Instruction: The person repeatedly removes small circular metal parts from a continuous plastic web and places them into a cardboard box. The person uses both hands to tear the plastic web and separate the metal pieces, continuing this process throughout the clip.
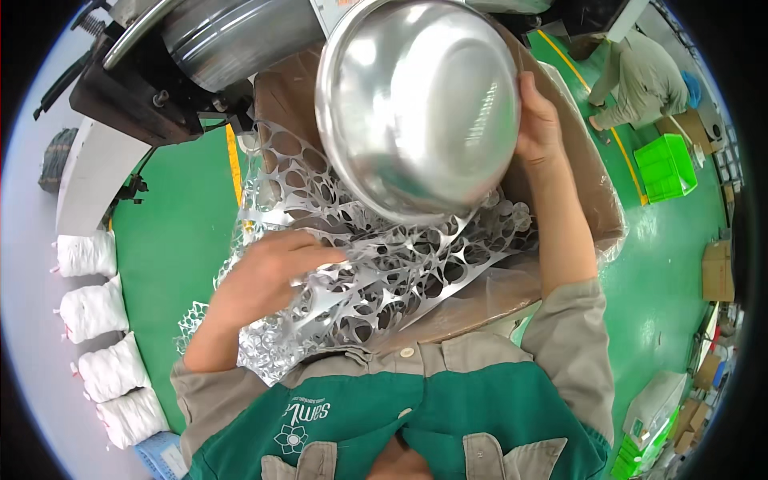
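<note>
A large shiny metal bowl (pixel 420 112) is held up in front of me, tilted. My right hand (pixel 540 120) grips it by the right edge; the thumb shows and the other fingers are mostly hidden behind the metal. Below it lies a tangled heap of silvery sheet-metal scrap (pixel 416 272), punched full of round holes. My left hand (pixel 272 272) is over the left part of this scrap, fingers stretched to the right and slightly blurred. The scrap sits in and spills over the left side of a big carton lined with clear plastic (pixel 584 176).
A machine with a metal cylinder (pixel 240 44) stands at the upper left, close to the carton. White bundles (pixel 104 312) line the left side. On the right are a green crate (pixel 666 168), cardboard boxes (pixel 718 272) and a bending person (pixel 644 80).
</note>
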Tool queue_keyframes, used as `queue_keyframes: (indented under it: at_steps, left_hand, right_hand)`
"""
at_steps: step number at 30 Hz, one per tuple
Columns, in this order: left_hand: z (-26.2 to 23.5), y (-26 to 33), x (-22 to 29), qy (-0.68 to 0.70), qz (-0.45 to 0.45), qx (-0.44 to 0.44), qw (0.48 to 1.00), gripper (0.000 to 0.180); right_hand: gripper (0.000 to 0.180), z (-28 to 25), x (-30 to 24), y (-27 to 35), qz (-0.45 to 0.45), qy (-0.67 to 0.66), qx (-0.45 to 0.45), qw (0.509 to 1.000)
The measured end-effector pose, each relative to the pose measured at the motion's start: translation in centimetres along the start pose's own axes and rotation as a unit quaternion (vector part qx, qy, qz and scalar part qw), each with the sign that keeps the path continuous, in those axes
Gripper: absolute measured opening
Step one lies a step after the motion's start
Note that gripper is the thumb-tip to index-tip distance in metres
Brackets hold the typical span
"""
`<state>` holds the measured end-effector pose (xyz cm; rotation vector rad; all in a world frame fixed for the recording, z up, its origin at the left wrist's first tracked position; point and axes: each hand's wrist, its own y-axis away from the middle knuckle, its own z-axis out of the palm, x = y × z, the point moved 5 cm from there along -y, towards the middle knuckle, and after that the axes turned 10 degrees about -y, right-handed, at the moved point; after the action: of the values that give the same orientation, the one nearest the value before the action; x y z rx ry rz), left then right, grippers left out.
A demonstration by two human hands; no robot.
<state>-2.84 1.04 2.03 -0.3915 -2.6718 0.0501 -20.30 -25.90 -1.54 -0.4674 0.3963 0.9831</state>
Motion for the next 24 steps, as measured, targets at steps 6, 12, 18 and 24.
queue_keyframes:
  at_steps: [6, 12, 18, 24]
  left_hand:
    - [-5.7, 5.9, -4.7, 0.266, -0.164, 0.14, 0.939, 0.043]
    - [-2.2, 4.8, -6.8, 0.261, -0.249, 0.169, 0.917, 0.036]
    - [-4.4, 4.8, -6.5, 0.348, -0.217, 0.258, 0.875, 0.031]
    - [-7.6, 6.6, -6.6, 0.35, -0.13, 0.438, 0.818, 0.039]
  right_hand:
    - [0.053, -15.1, 5.7, 3.2, 0.296, 0.783, 0.199, 0.509]
    - [0.052, -9.2, 2.1, 0.3, 0.168, 0.825, 0.105, 0.529]
    - [0.035, 0.7, -2.1, 0.9, -0.018, 0.26, 0.06, 0.964]
    - [0.059, -13.9, 6.7, 3.0, 0.338, 0.46, 0.156, 0.806]
